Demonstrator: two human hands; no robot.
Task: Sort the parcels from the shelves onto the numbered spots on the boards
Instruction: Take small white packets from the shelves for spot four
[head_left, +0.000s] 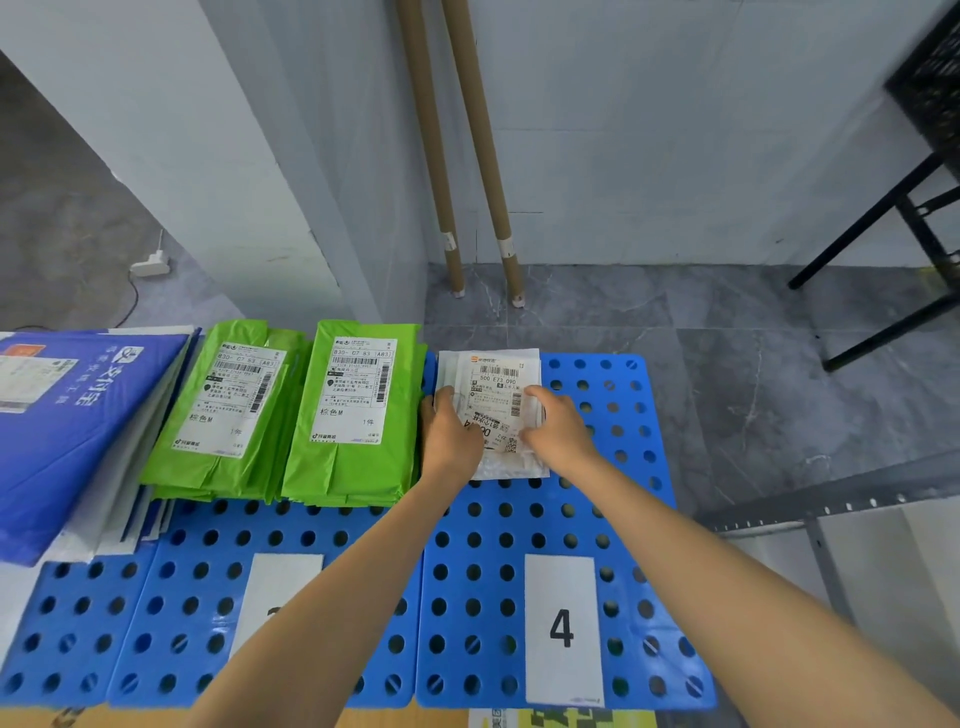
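Note:
A small white parcel (496, 395) with a printed label lies at the far end of the blue perforated board (587, 519) marked with a white card reading 4 (562, 629). My left hand (449, 434) holds its left edge and my right hand (558, 428) holds its right edge, fingers curled over the wrapping. Two stacks of green parcels (234, 410) (353, 415) lie on the neighbouring board (208, 571) to the left. A pile of blue and white parcels (78, 431) sits at the far left.
Two cardboard tubes (467, 156) lean in the wall corner behind the boards. A black metal stand (893, 208) is at the right, with a grey shelf rail (831, 504) below it. A white plug (150, 265) lies on the floor at left.

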